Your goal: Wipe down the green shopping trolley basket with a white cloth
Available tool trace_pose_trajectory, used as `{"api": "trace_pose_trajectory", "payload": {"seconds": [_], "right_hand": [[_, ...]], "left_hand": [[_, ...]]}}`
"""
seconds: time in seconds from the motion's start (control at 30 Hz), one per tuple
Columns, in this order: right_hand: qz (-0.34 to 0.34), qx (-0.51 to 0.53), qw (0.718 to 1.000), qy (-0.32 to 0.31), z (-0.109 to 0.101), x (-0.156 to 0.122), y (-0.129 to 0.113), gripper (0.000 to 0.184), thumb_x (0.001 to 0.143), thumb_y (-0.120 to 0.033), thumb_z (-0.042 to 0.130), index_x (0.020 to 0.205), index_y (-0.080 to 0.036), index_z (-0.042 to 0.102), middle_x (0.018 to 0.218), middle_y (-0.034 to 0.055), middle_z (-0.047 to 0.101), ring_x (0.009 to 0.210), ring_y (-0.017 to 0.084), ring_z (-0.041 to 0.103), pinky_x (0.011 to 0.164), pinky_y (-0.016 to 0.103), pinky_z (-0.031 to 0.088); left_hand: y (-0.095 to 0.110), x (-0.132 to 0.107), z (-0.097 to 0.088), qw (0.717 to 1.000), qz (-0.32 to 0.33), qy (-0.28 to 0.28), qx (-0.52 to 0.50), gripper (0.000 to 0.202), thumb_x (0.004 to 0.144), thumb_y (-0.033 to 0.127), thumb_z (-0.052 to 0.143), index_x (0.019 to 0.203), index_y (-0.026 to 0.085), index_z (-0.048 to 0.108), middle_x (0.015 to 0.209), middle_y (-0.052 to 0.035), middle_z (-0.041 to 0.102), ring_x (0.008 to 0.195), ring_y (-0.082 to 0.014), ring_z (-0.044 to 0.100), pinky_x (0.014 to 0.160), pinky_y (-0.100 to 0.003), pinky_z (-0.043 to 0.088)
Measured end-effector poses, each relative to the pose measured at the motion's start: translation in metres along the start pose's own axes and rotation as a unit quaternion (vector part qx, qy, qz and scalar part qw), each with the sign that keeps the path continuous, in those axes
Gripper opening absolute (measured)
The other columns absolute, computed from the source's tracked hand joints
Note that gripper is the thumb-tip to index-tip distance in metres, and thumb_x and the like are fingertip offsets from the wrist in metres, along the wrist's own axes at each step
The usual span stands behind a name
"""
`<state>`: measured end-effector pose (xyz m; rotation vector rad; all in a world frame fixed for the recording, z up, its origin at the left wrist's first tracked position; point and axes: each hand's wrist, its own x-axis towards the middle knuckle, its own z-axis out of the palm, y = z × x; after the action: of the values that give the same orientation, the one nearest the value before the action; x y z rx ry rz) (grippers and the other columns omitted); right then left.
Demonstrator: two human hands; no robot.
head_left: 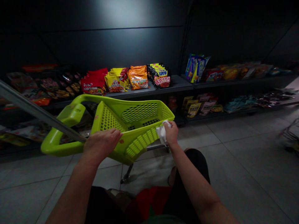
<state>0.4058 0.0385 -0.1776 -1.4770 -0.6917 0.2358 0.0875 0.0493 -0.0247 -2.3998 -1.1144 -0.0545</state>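
Left hand (101, 146) on a lime-green plastic shopping basket (108, 123), fingers (115, 134) curled over its rim. Right hand (171, 133), fingers (168, 127) closed on a white cloth (161, 132) against the rim. Noodle packets (137, 77) on a shelf (168, 88) beyond.

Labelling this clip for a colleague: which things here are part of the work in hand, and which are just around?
In use:
left hand, on the rim
right hand, holding a white cloth
lime-green shopping trolley basket

Just around:
noodle packets on the shelf
metal rail
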Motion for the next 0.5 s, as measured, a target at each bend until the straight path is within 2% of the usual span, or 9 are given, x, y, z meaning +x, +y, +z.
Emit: {"api": "trace_pose_trajectory", "payload": {"seconds": [0.07,0.13,0.27,0.33,0.4,0.5], "right_hand": [[-0.068,-0.022,0.995,-0.068,-0.002,-0.005,-0.005,0.027,0.076,-0.041,0.067,0.088,-0.018,0.070,0.093,0.0060,0.071,0.086,0.020,0.062,0.084,0.032,0.047],[-0.083,-0.037,0.993,-0.073,-0.007,0.004,-0.004,0.025,0.074,-0.039,0.068,0.086,-0.018,0.071,0.092,0.0064,0.070,0.086,0.020,0.062,0.084,0.032,0.047],[0.033,-0.019,0.998,0.048,-0.019,0.043,0.015,0.034,0.070,-0.042,0.068,0.090,-0.015,0.071,0.087,0.0073,0.070,0.077,0.019,0.060,0.075,0.031,0.047],[0.063,0.015,0.994,0.092,-0.019,0.052,0.029,0.039,0.072,-0.044,0.065,0.095,-0.014,0.070,0.092,0.0081,0.071,0.078,0.019,0.061,0.073,0.030,0.047],[0.067,0.034,0.993,0.094,-0.018,0.050,0.043,0.042,0.074,-0.046,0.062,0.100,-0.015,0.070,0.097,0.0085,0.072,0.082,0.019,0.062,0.074,0.029,0.047],[0.098,0.035,0.994,0.041,-0.018,0.037,0.063,0.042,0.072,-0.047,0.062,0.096,-0.014,0.071,0.088,0.0083,0.073,0.076,0.019,0.061,0.069,0.029,0.046]], "left_hand": [[0.000,0.000,0.001,1.000,-0.002,0.002,0.004,0.034,0.102,0.039,0.038,0.085,0.023,0.063,0.083,-0.0042,0.072,0.068,-0.0255,0.067,0.053,-0.032,0.024],[0.000,0.000,0.001,1.000,0.000,0.005,0.008,0.035,0.102,0.039,0.037,0.085,0.023,0.062,0.081,-0.0040,0.071,0.068,-0.0255,0.067,0.053,-0.033,0.025],[0.000,0.001,0.002,1.000,0.007,0.008,0.005,0.034,0.102,0.038,0.037,0.085,0.022,0.062,0.081,-0.0049,0.071,0.069,-0.0246,0.067,0.054,-0.033,0.027],[0.001,0.001,0.002,1.000,0.007,0.007,0.000,0.033,0.102,0.037,0.038,0.085,0.022,0.062,0.082,-0.0051,0.071,0.070,-0.0243,0.067,0.054,-0.033,0.027],[0.001,0.001,0.002,1.000,0.006,0.004,-0.005,0.033,0.102,0.038,0.039,0.085,0.022,0.062,0.081,-0.0048,0.071,0.069,-0.0243,0.067,0.054,-0.033,0.027],[0.000,0.000,0.002,1.000,0.003,0.001,-0.007,0.033,0.101,0.038,0.039,0.084,0.022,0.063,0.081,-0.0047,0.071,0.069,-0.0243,0.067,0.053,-0.033,0.026]]}}
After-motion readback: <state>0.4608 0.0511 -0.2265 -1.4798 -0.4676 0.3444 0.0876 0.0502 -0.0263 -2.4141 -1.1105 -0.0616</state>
